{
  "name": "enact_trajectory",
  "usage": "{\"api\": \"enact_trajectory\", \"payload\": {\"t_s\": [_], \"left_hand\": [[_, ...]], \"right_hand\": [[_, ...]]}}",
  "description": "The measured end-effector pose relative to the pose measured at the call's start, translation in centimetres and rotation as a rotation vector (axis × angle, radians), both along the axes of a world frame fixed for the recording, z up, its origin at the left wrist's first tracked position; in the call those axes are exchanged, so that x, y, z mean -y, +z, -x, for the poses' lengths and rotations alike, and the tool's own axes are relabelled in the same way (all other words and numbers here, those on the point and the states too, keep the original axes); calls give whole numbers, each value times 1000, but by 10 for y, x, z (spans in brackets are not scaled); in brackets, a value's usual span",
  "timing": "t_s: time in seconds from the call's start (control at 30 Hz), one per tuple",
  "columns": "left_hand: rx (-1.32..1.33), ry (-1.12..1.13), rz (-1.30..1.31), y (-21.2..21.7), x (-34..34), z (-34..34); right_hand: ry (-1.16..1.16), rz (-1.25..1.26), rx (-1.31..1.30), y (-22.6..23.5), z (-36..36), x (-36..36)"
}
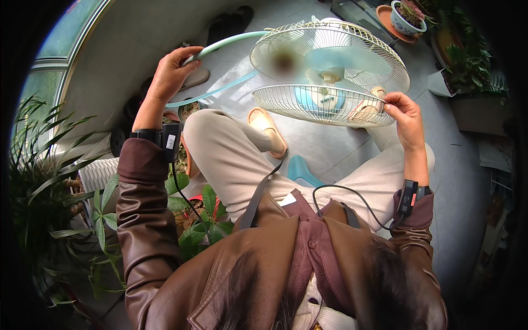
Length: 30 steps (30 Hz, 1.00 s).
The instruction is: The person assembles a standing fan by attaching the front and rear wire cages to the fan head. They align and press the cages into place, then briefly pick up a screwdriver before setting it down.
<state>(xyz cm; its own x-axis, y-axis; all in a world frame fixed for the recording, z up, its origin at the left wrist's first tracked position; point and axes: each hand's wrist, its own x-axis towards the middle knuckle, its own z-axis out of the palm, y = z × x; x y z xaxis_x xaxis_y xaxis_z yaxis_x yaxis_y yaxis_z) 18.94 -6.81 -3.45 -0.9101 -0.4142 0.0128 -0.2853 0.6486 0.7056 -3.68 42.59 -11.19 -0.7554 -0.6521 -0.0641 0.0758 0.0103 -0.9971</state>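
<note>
pale-green strip in left grip; far end unclear

We tag this as a home, sunroom-like: window at left, plants, white flowerpot on a saucer, slippers, grey tiled floor.

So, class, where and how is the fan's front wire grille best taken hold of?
Probably pinch the front wire grille by its outer rim, coming from the right, as the right hand does: the grille is shallow and thin-edged, and a gap separates its rim from the rear cage there.
</note>
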Motion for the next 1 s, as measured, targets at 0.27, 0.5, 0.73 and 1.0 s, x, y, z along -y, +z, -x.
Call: {"api": "enact_trajectory", "payload": {"t_s": [0.27,0.5,0.73,1.0], "left_hand": [[197,163,84,-5,22,-9],[370,72,237,-12,17,-9],[323,244,254,-24,24,-17],[329,134,333,-23,21,-40]], "right_hand": [[91,-110,-44,0,-11,-7],[150,-152,-87,7,-15,-1],[127,-140,-87,5,-17,-1],[151,-144,-54,4,-17,0]]}}
